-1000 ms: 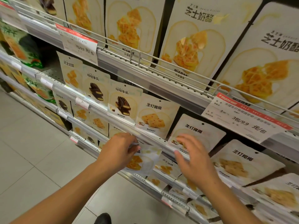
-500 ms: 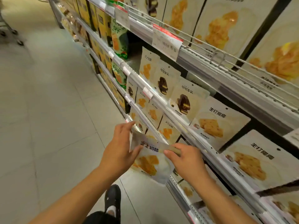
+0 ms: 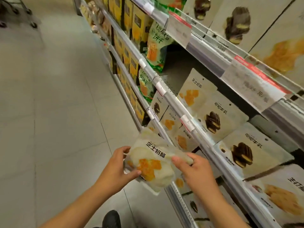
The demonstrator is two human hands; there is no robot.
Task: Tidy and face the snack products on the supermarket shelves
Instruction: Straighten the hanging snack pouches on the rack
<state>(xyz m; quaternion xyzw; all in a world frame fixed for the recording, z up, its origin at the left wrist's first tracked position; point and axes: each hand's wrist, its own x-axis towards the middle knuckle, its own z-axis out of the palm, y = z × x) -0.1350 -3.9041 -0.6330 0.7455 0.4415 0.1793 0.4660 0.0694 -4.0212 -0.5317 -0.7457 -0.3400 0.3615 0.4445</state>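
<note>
I hold a cream snack pouch (image 3: pixel 153 163) with an orange cheese-bread picture in front of the shelves, off the shelf and tilted. My left hand (image 3: pixel 118 168) grips its left edge, thumb on the front. My right hand (image 3: pixel 192 168) pinches its upper right corner. Matching cheese pouches (image 3: pixel 192 94) and chocolate pouches (image 3: pixel 215 119) stand on the middle shelf behind its silver rail (image 3: pixel 185 116). More pouches (image 3: pixel 171 124) sit on the shelf below.
Green bags (image 3: pixel 156 41) and yellow boxes (image 3: pixel 138 25) fill the shelves farther along. A red-and-white price tag (image 3: pixel 251 79) hangs from the upper rail. Grey floor tiles (image 3: pixel 49 112) spread left, a trolley wheel (image 3: pixel 32 23) is far back, and a black shoe (image 3: pixel 111 219) shows below.
Both hands pulled the cheese pouch off the lower shelf and now hold it out in the aisle. My view swung left along the shelves.
</note>
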